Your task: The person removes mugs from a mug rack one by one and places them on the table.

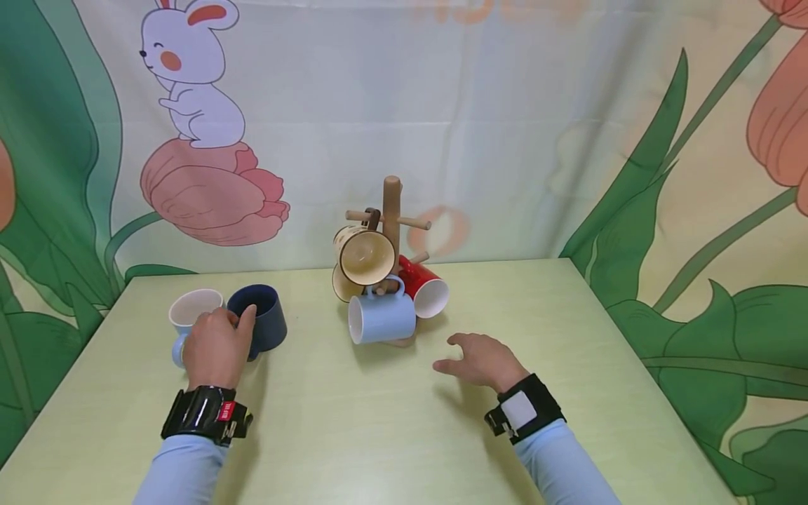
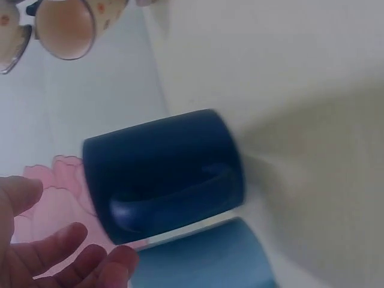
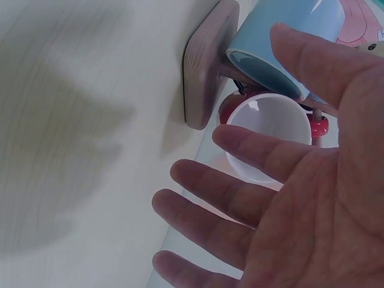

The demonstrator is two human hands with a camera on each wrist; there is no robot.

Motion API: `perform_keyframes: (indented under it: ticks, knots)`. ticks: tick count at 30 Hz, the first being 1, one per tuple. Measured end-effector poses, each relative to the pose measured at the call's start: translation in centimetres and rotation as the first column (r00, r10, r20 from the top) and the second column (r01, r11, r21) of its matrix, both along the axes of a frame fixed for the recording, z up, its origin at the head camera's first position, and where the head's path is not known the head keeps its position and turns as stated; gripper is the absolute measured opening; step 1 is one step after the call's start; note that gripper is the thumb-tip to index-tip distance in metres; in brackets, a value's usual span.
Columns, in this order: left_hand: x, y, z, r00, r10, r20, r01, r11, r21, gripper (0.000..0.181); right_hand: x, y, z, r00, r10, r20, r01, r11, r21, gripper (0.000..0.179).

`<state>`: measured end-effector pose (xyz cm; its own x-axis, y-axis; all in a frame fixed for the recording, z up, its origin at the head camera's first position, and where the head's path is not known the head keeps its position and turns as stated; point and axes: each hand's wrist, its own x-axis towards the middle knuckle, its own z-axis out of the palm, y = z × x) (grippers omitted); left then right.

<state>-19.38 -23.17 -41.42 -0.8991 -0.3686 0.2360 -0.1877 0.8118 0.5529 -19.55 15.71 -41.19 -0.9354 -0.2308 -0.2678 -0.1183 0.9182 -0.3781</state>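
Observation:
My left hand (image 1: 217, 347) is over the near side of two mugs at the table's left. In the left wrist view its thumb and fingers (image 2: 60, 246) are spread, with nothing between them. The dark blue mug (image 1: 270, 319) stands upright, its handle toward me. Left of it is a light blue mug (image 1: 179, 319) with a white inside, partly hidden by the hand. My right hand (image 1: 482, 359) hovers to the right of the wooden mug rack (image 1: 392, 193), fingers extended and holding nothing. A light blue mug (image 1: 385, 319) hangs at the rack's front.
Also on the rack are a red mug (image 1: 413, 277) with a white inside and a cream mug (image 1: 366, 256) with a dark rim; another cream mug (image 1: 344, 284) shows behind it. A printed curtain (image 1: 505, 126) hangs behind the pale table (image 1: 353, 435).

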Motion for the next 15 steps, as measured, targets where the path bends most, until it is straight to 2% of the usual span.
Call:
perform_keyframes:
  ticks: [5, 9, 15]
  knots:
    - [-0.2, 0.5, 1.2, 1.000, 0.016, 0.023, -0.016, 1.000, -0.021, 0.058, -0.1, 0.1, 0.0, 1.000, 0.001, -0.014, -0.001, 1.000, 0.002, 0.061]
    - [-0.4, 1.0, 2.0, 0.999, 0.008, 0.051, -0.006, 0.999, -0.043, 0.059, -0.2, 0.1, 0.2, 1.000, -0.009, -0.019, 0.009, 1.000, 0.007, 0.059]
    - [-1.1, 2.0, 3.3, 0.996, -0.078, 0.044, 0.081, 0.994, -0.076, 0.061, -0.5, 0.3, 1.0, 0.995, -0.011, -0.096, 0.011, 1.000, 0.008, 0.055]
